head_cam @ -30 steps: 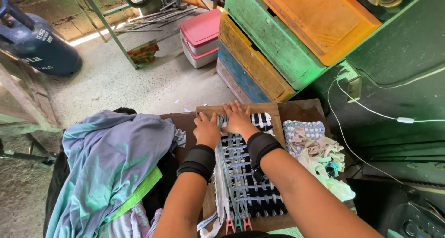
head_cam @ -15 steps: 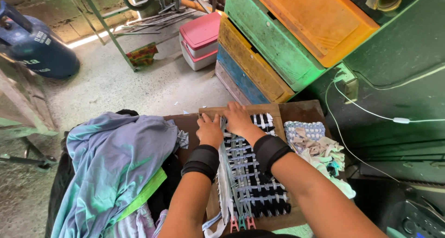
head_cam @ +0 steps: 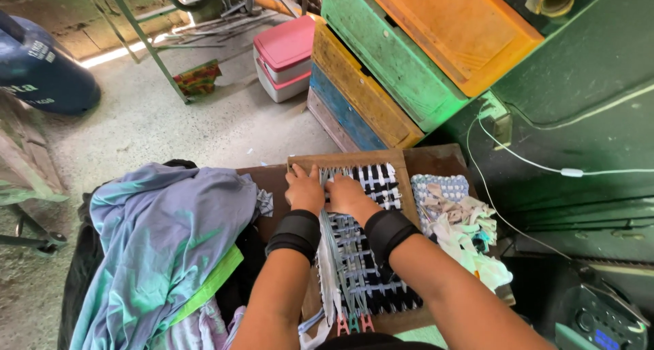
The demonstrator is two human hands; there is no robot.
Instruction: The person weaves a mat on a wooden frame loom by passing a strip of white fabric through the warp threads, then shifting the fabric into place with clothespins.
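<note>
Two hands work on one wooden weaving frame (head_cam: pixel 354 161) in the middle, full of black, white and grey cloth strips (head_cam: pixel 361 255). The left hand (head_cam: pixel 304 191) and right hand (head_cam: pixel 346 195) lie side by side near the frame's far end, fingers bent down onto the strips. Each wrist wears one black band. One blue cloth pile (head_cam: pixel 163 241) sits at nine o'clock, one small woven mat (head_cam: pixel 439 186) at three o'clock.

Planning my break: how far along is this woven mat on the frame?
Black-and-white weave already covers most of the wooden frame. The left hand and right hand press strips at its far end, where only a short stretch near the top bar looks unfinished.
</note>
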